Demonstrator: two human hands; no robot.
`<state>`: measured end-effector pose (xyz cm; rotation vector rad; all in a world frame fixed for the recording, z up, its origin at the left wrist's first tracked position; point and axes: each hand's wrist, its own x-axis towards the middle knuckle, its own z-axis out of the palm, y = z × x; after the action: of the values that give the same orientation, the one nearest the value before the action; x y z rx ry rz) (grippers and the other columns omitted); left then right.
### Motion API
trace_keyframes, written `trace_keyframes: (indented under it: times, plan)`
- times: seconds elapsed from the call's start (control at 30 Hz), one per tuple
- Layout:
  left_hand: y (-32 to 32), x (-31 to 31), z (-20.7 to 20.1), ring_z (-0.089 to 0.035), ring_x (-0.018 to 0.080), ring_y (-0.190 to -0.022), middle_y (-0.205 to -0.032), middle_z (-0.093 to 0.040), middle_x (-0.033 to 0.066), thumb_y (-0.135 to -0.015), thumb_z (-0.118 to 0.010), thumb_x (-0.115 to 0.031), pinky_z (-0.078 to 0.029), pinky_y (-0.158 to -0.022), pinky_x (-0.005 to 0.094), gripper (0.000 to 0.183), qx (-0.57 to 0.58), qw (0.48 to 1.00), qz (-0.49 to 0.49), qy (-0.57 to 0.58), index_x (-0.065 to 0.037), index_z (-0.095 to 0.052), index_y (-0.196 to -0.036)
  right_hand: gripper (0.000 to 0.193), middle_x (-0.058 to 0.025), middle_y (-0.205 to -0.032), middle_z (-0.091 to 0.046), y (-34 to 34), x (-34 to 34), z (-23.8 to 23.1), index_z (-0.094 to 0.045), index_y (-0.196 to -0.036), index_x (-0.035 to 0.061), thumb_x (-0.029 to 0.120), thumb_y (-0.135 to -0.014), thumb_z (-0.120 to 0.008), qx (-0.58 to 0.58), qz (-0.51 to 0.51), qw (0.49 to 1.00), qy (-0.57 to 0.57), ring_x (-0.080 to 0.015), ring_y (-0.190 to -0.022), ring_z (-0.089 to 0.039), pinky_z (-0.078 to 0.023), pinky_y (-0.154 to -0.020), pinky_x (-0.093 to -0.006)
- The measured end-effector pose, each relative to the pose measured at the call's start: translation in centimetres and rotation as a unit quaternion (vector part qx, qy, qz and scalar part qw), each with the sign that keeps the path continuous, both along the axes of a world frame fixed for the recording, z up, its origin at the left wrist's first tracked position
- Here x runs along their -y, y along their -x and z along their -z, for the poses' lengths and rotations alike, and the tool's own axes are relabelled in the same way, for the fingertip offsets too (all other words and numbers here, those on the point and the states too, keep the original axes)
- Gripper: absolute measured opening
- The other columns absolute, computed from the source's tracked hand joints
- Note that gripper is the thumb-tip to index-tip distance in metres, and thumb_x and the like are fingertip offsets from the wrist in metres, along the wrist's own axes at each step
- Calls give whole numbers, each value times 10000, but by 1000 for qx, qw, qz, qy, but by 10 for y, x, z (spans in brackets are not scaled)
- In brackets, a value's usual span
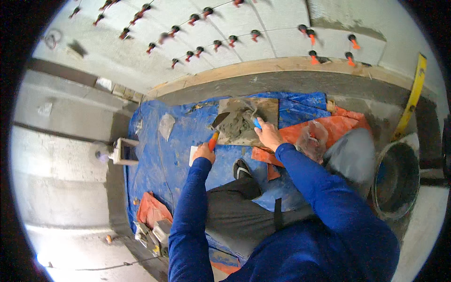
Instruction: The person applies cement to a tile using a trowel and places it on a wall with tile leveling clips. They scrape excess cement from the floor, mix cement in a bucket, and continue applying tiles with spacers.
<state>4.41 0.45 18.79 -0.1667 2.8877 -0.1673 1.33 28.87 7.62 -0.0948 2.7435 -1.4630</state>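
Observation:
A heap of wet grey mortar [236, 126] lies on a square board [268, 107] on the floor ahead of me. My left hand [204, 153] is closed around the orange handle of a pointed trowel [220, 120], whose dark blade reaches over the left side of the board by the heap. In my right hand [269, 136] is a blue-handled trowel [257, 123]. Its metal end is at the right part of the mortar, and its exact shape is hard to make out.
A blue tarp [155, 155] covers the floor, with orange sheeting [338, 123] and a clear plastic bag [312, 141] at right. Beyond them stand a black bucket [397, 181] and a yellow spirit level [413, 96]. Tiles with red-and-black levelling clips [233, 40] line the far wall.

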Motion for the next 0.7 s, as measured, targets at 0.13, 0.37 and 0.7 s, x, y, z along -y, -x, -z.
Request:
trace_keyframes:
  times: [0.13,0.37,0.7]
  plan:
    - [-3,17,-8,-718,364,-980,-1121,-696,160,-887,-643,-155,-573,-793,511,318,-124,987,-16,105,-136,-567,-1195,492,-288,-1101,-680,-5,11,-26,-566,-1377,31,305,-970,-612,-59,-18,997,35,-470,-1002,-656,-528,-880,-546]
    - [10,34,-26,-721,347,-951,-1054,-726,93,-870,-620,-182,-571,-784,505,410,-131,987,-50,75,-289,-616,-1265,474,-220,-1053,-690,-15,26,-52,-541,-1423,105,333,-1008,-564,-97,-107,989,-16,-451,-965,-656,-529,-810,-544]
    - [-7,30,-10,-720,337,-911,-1086,-731,87,-858,-638,-181,-570,-756,507,459,-77,995,28,54,-322,-636,-1295,442,-280,-1040,-699,19,2,-4,-563,-1370,49,271,-989,-587,69,-65,990,-100,-471,-960,-667,-533,-819,-560]
